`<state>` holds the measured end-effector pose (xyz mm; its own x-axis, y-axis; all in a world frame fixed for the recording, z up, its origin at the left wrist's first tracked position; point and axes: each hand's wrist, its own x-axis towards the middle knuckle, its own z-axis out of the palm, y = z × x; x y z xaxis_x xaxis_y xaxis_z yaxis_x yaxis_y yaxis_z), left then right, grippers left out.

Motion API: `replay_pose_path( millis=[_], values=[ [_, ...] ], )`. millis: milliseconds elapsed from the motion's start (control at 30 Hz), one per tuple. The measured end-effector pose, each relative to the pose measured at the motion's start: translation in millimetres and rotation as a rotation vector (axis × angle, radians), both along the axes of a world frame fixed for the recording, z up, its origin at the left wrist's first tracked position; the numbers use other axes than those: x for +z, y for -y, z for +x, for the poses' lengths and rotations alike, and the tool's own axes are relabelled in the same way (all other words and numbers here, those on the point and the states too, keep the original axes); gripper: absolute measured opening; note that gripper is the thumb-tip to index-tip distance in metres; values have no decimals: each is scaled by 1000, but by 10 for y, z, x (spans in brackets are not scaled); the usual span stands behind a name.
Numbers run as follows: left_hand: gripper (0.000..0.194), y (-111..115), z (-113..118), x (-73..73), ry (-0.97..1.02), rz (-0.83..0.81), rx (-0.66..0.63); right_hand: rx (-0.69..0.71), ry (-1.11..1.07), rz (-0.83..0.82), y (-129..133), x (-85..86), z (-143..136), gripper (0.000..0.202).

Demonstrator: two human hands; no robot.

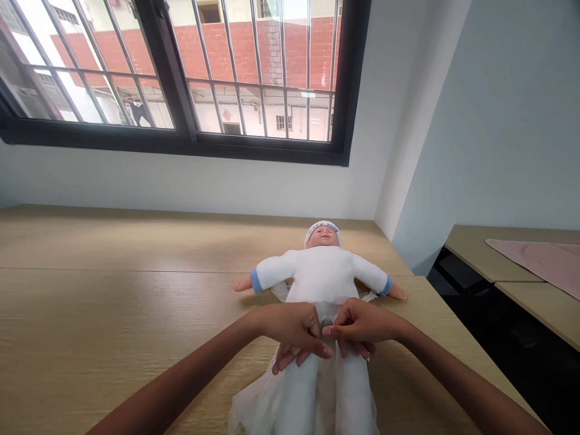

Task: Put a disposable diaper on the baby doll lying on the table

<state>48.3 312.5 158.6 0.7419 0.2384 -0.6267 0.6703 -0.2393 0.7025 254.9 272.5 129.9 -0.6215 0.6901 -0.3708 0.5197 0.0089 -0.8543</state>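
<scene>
Doll (322, 272) supine on tabletop (113, 314), top and cap on. Left hand (293, 329), right hand (360, 326) fingers pinching white garment (328, 314) at waist; fastening unfinished.

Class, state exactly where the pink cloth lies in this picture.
In the head view, the pink cloth lies at the far right, on a separate wooden table across a dark gap from the doll.

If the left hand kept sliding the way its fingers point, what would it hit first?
The left hand points right across the doll's waist, so it would likely meet the right hand first; their fingertips look almost touching.
</scene>
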Motion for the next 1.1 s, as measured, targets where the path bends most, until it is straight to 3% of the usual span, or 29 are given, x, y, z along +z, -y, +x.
replay_pose_path(
  millis=[267,667,1100],
  values=[
    [52,-62,-24,28,191,-141,59,45,-101,-97,-72,-23,32,62],
    [54,-95,-37,-5,171,-139,59,33,-111,-129,-103,-77,49,62],
    [49,-90,-47,-3,191,-115,95,40,-108,-115,-82,-15,37,62]
  ],
)
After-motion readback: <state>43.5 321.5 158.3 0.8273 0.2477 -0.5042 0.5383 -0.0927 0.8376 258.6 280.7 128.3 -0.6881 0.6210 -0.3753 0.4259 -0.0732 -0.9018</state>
